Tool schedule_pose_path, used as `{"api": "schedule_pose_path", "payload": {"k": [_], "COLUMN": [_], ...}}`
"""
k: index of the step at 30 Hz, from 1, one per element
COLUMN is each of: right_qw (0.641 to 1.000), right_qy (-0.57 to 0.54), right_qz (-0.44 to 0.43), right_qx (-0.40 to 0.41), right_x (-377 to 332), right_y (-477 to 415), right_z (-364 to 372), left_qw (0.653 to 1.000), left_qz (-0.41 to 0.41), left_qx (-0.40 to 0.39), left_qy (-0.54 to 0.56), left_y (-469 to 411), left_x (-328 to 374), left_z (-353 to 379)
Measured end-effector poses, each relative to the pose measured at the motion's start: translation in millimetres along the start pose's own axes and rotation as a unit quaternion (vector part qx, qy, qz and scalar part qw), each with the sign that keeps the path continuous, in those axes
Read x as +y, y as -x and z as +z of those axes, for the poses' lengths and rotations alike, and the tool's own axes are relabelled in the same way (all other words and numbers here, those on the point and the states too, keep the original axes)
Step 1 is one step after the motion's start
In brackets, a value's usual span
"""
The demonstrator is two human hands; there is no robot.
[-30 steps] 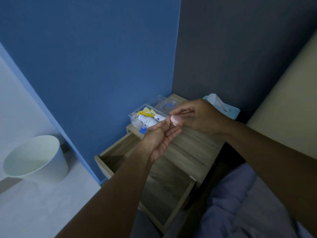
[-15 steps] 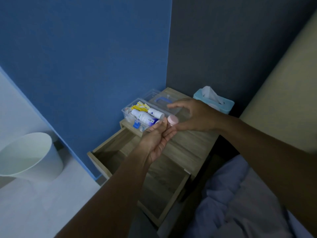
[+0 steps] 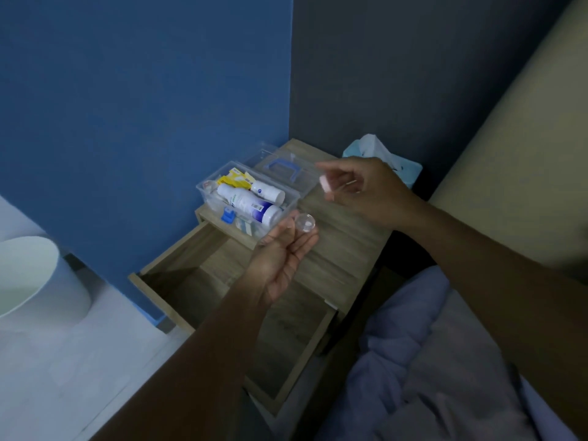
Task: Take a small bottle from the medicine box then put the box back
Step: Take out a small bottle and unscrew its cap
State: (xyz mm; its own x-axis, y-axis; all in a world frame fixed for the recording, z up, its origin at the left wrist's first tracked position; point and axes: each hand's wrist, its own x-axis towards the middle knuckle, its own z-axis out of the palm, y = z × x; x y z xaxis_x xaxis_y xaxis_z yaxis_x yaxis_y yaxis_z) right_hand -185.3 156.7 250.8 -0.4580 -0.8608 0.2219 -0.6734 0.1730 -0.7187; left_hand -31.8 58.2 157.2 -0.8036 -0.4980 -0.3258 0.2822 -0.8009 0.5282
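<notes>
My left hand (image 3: 283, 259) is palm up over the open drawer and holds a small clear bottle (image 3: 304, 221) at its fingertips, mouth uncovered. My right hand (image 3: 366, 189) hovers up and to the right of it, pinching the bottle's pink cap (image 3: 326, 185). The clear medicine box (image 3: 248, 198) sits open on the nightstand's front left corner, holding white bottles, a yellow packet and other small items. Its lid (image 3: 280, 168), with a blue handle, lies behind it.
The wooden nightstand (image 3: 343, 249) stands in the corner of blue and grey walls, its drawer (image 3: 229, 300) pulled out. A light blue tissue box (image 3: 381, 154) sits at the nightstand's back. A white bin (image 3: 35, 281) stands at left. Bedding (image 3: 445, 361) lies at lower right.
My right hand has lifted the pink cap off the small bottle and moved up and right, away from my left hand, which keeps the bottle.
</notes>
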Motion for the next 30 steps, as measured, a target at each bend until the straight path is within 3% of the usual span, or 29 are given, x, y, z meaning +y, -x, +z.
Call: {"api": "schedule_pose_path", "payload": {"k": [7,12,15,18,24,26,30], "right_qw": [0.981,0.951,0.948,0.95,0.953,0.947,0.941], "right_qy": [-0.062,-0.089,-0.063,-0.041,-0.067,-0.081,-0.101], "right_qz": [0.174,0.266,0.257,0.246,0.237,0.251,0.266], "right_qx": [0.064,0.134,0.177,0.187,0.178,0.181,0.181], "right_x": [76.0,127.7,155.1,170.4,181.8,186.2,190.1], "right_y": [31.9,57.9,67.6,72.2,69.4,71.4,73.8], "right_z": [29.6,74.6,97.2,111.1,121.0,121.0,121.5], "left_qw": [1.0,0.987,0.962,0.904,0.728,0.675,0.604], "left_qz": [-0.008,0.001,0.004,0.053,0.151,0.168,0.211], "left_qx": [-0.002,0.002,0.008,0.022,-0.054,-0.049,-0.019], "left_qy": [-0.003,-0.163,-0.272,-0.423,-0.667,-0.717,-0.768], "left_y": [-26.9,-56.7,-76.4,-93.0,-122.9,-130.8,-133.7], "left_x": [-17.9,-33.1,-38.9,-44.7,-53.5,-57.6,-67.2], "left_z": [-15.1,-28.9,-37.9,-43.9,-52.8,-60.0,-70.6]}}
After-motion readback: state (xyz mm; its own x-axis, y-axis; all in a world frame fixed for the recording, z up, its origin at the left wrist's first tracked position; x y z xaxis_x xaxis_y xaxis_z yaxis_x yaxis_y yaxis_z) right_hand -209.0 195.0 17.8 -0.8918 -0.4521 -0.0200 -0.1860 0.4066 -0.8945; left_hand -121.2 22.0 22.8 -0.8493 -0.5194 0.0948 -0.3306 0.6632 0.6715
